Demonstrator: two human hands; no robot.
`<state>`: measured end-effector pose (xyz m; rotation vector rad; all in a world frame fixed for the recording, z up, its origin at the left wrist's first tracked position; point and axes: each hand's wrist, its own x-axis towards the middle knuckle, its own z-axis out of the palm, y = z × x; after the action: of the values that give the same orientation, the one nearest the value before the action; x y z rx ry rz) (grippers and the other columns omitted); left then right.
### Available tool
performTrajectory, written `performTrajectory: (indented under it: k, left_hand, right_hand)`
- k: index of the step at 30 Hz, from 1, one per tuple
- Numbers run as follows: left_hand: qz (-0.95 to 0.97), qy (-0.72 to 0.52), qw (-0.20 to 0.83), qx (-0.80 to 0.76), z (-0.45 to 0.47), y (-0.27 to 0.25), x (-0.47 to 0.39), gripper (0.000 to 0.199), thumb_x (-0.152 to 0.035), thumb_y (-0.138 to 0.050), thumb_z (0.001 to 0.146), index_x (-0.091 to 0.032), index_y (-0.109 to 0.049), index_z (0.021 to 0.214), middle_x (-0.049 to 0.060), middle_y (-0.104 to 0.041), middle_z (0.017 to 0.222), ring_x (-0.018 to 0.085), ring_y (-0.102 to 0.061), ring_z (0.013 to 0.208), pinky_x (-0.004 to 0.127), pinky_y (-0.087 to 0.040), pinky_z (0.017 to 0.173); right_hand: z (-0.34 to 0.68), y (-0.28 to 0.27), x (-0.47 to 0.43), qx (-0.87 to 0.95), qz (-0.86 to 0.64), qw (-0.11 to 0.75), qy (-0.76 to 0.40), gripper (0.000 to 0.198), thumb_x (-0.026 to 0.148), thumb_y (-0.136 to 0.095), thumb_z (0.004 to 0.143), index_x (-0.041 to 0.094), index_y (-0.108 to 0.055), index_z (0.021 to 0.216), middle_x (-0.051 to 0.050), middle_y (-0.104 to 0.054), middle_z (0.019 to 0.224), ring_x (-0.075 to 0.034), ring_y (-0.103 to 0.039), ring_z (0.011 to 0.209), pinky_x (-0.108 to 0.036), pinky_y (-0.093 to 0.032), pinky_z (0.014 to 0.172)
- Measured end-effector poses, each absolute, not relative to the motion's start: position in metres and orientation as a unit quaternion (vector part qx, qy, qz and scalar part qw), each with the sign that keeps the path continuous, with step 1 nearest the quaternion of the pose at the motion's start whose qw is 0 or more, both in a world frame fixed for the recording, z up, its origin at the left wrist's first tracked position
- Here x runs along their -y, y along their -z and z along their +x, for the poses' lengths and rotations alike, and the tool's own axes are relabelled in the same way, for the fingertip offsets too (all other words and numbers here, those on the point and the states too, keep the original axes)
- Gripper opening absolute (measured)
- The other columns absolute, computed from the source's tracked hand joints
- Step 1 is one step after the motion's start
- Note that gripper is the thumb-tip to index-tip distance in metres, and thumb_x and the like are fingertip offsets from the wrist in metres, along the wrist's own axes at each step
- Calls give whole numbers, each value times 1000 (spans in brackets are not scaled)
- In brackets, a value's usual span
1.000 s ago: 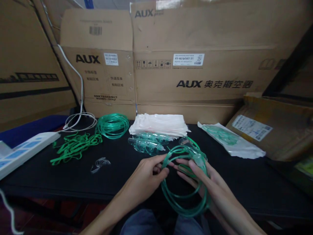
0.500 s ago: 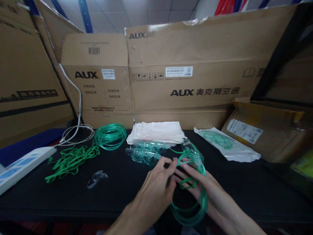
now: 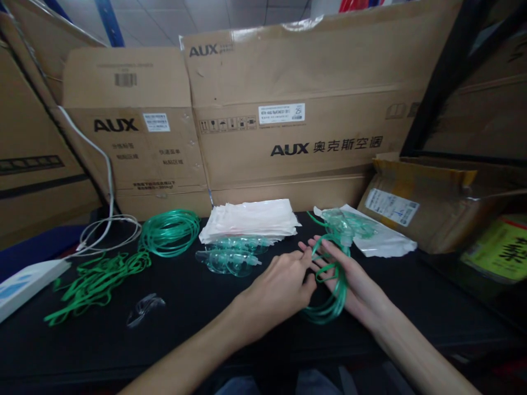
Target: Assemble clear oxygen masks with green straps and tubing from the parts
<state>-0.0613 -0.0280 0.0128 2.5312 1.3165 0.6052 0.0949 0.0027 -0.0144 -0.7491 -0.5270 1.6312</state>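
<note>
At the back, large upright cardboard panels (image 3: 247, 71) printed with AUX are seen behind a black worktop (image 3: 185, 351), on whose right side a brown cardboard box (image 3: 444, 219) is placed with its shipping label turned outward. At the front, slightly right of centre, looped green tubing (image 3: 328, 311) is held up by the right hand (image 3: 354, 280), its grip being closed loosely round the loops, with the thumb laid over them and the fingers spread behind. The left hand (image 3: 284, 280) is brought in with its fingertips at the loops; whether its own grip is pinched on them cannot be told. A white power strip (image 3: 28, 285) is cut off by the left edge. A stack of white packets (image 3: 251, 216) is laid at the back centre, and a single white pouch (image 3: 382, 245) is placed beside the box, partly overlapped in view by a greenish clear mask (image 3: 337, 219) above the right hand. Further left, a green tubing coil (image 3: 168, 233), nested clear masks (image 3: 228, 260), tangled green straps (image 3: 99, 282) and, smallest, thin clear strips (image 3: 144, 310) are spread out.
</note>
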Motion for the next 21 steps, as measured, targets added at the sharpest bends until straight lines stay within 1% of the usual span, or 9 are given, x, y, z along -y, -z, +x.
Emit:
performTrajectory:
  k: [2, 4, 7, 9, 11, 13, 16, 18, 21]
  left_hand:
    - [864, -200, 111, -448, -58, -19, 25, 37, -20, -51, 99, -14, -65, 133, 13, -76, 117, 27, -72, 110, 38, -53, 103]
    - [869, -203, 114, -437, -56, -24, 22, 35, -21, -52, 100, -16, -69, 129, 12, -78, 115, 26, -73, 108, 35, -53, 100]
    - [865, -228, 117, -432, -57, -32, 12, 32, -27, -52, 102, -19, -74, 123, 10, -79, 114, 25, -74, 105, 32, -54, 96]
    - [849, -240, 104, -459, -59, -37, 0, 32, -29, -50, 104, -19, -78, 116, 10, -81, 109, 24, -75, 102, 31, -53, 93]
    - [833, -238, 89, -491, -62, -43, -14, 33, -27, -49, 104, -17, -81, 107, 10, -82, 102, 24, -76, 96, 31, -52, 91]
    - [826, -226, 85, -509, -64, -47, -27, 34, -26, -50, 104, -16, -82, 99, 10, -82, 95, 23, -76, 91, 31, -52, 87]
    - [823, -206, 83, -522, -63, -51, -37, 38, -32, -51, 104, -17, -83, 90, 9, -82, 87, 23, -76, 87, 31, -53, 83]
    - [819, -200, 65, -534, -60, -54, -40, 38, -34, -49, 105, -16, -82, 98, 11, -82, 95, 24, -76, 94, 32, -52, 87]
    - [800, -191, 24, -568, -51, -62, -51, 41, -34, -43, 108, -11, -76, 117, 18, -77, 117, 28, -70, 114, 36, -48, 101]
  right_hand:
    - [103, 11, -9, 224, -329, 599, -695, 9, 15, -77, 88, 15, -76, 97, -8, -82, 94, -28, -78, 108, -36, -64, 96]
    - [112, 7, -14, 212, -340, 604, -689, 4, 13, -75, 90, 15, -75, 93, -6, -81, 86, -29, -80, 103, -38, -66, 93]
    - [127, 6, -22, 192, -352, 617, -677, 9, 9, -68, 93, 15, -73, 88, -6, -79, 79, -28, -82, 94, -40, -67, 89]
    - [135, 8, -27, 185, -356, 628, -667, 11, 7, -66, 93, 14, -72, 89, -7, -79, 81, -28, -82, 91, -40, -68, 87]
    - [140, 13, -30, 181, -359, 636, -659, 11, 4, -66, 91, 13, -72, 92, -9, -80, 87, -28, -82, 92, -40, -68, 88]
    - [142, 17, -30, 182, -359, 639, -655, 14, 1, -67, 88, 13, -71, 93, -11, -81, 92, -29, -81, 95, -41, -67, 89]
    - [142, 20, -28, 184, -354, 644, -653, 18, -2, -67, 86, 14, -70, 91, -12, -81, 96, -30, -80, 102, -42, -67, 91]
    - [142, 19, -26, 188, -348, 648, -651, 20, -4, -67, 85, 15, -69, 90, -12, -81, 100, -31, -79, 105, -41, -67, 91]
    - [141, 16, -24, 194, -340, 651, -651, 22, -7, -69, 82, 14, -68, 88, -15, -81, 104, -33, -77, 109, -41, -66, 93]
